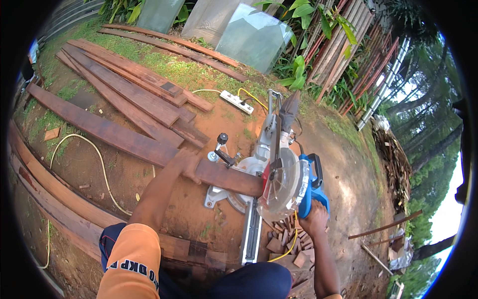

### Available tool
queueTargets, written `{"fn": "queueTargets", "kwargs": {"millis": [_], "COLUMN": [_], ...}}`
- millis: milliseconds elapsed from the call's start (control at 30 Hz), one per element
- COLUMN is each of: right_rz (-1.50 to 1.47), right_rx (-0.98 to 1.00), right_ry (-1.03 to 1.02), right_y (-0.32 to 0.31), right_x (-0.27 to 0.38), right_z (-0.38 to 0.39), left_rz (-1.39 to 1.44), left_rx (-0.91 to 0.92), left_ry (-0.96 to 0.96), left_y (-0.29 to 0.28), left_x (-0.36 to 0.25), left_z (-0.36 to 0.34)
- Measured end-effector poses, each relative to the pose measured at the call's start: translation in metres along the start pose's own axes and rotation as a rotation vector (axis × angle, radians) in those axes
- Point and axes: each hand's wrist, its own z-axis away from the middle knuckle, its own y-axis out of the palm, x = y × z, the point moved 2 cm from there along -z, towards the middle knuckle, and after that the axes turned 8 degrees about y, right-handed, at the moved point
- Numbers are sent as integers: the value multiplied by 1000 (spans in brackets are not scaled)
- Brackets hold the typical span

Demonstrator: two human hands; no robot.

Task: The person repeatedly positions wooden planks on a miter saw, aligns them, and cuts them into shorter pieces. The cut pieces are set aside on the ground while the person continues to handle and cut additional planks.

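A long reddish-brown wooden board [107, 126] runs from the far left onto the base of a mitre saw [286, 187]. My left hand [185, 164] is closed over the board a short way left of the saw, fingers wrapped across its face. The saw's blue handle [311, 194] is gripped by my right hand [314, 219]. A clear round guard covers the blade, and the board's right end reaches up to it. Beside the board stands a clamp with a black knob [222, 139]. Where the blade meets the wood is hidden by the guard.
Stacked boards [124, 94] lie behind on the left; more planks [55, 199] curve along the near left. A white power strip [236, 102] and yellow cord [297, 236] lie by the saw. Small wood offcuts [289, 244] are heaped below it. Glass panes [254, 37] lean at the back.
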Motion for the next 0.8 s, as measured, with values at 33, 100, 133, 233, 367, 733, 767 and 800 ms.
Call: {"fn": "queueTargets", "kwargs": {"millis": [33, 100, 133, 233, 367, 733, 767, 800], "right_rz": [16, 38, 43, -15, -118, -1085, -1092, -1056], "right_rx": [12, -46, -102, -255, -537, -142, -112, -71], "right_ry": [26, 62, 87, 102, 207, 840, 856, 850], "right_y": [-12, -41, -56, -94, -93, 133, 137, 137], "right_x": [-1, -3, -3, -4, -19, 13, 21, 28], "right_z": [-9, -29, -40, -67, -41, 183, 192, 199], "left_rz": [-7, -7, -1, 2, -49, -336, -301, -257], "left_rx": [3, 16, 28, 6, -53, -174, -188, -137], "left_ry": [3, 5, 0, -15, -23, 155, 182, 147], "left_y": [-1, -2, -1, 2, 7, 23, 21, 20], "left_x": [0, -1, -1, -2, -1, -31, -36, -42], "left_z": [0, -1, -1, 2, 5, 61, 65, 72]}}
